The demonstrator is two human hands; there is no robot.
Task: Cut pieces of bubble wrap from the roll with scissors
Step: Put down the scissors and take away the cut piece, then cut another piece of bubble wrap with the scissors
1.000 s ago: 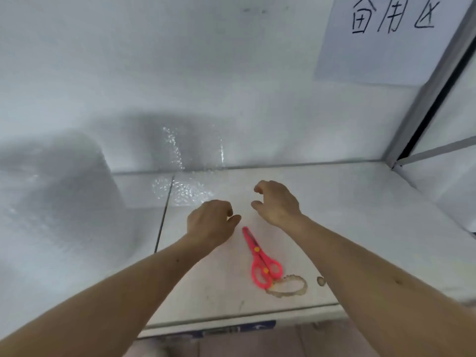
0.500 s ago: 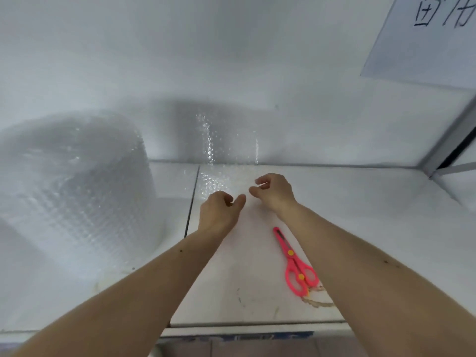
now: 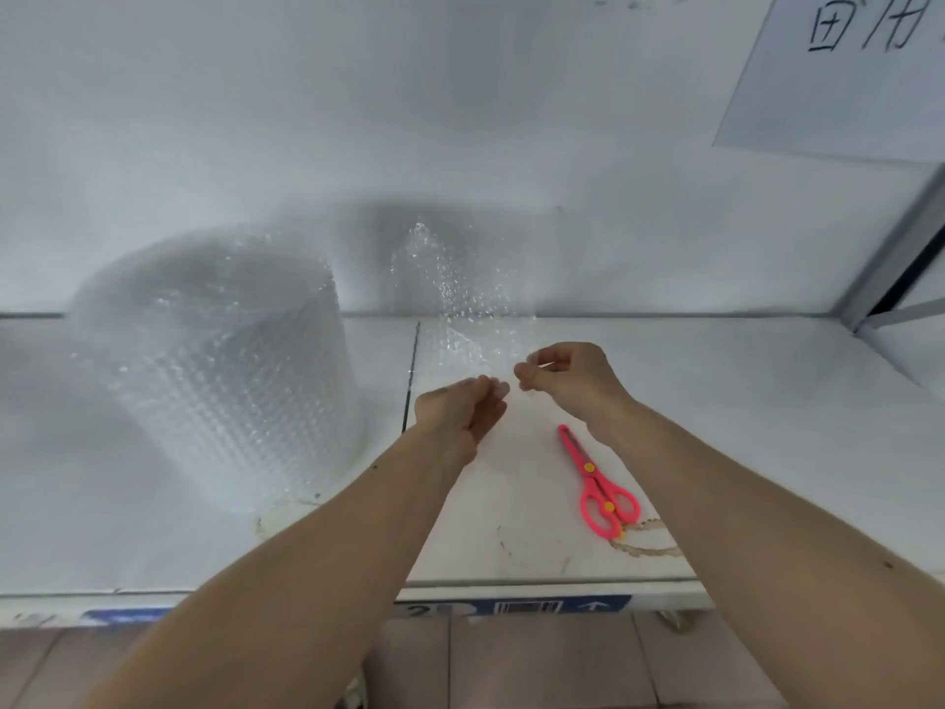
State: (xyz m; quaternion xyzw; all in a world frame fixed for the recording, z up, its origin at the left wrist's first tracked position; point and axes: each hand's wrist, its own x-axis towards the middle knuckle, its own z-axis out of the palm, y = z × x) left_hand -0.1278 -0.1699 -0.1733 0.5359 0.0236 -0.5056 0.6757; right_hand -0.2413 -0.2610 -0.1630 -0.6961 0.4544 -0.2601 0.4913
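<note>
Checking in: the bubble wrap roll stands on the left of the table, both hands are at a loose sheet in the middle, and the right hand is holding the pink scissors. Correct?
Not quite. The head view shows the scissors lying on the table, in no hand. The right hand pinches the sheet with the left hand. The roll stands on the left.

This looks like a storeroom or packing area. A white metal shelf (image 3: 716, 401) carries a barcode label (image 3: 537, 606), and a handwritten paper sign (image 3: 844, 69) hangs on the wall.
</note>
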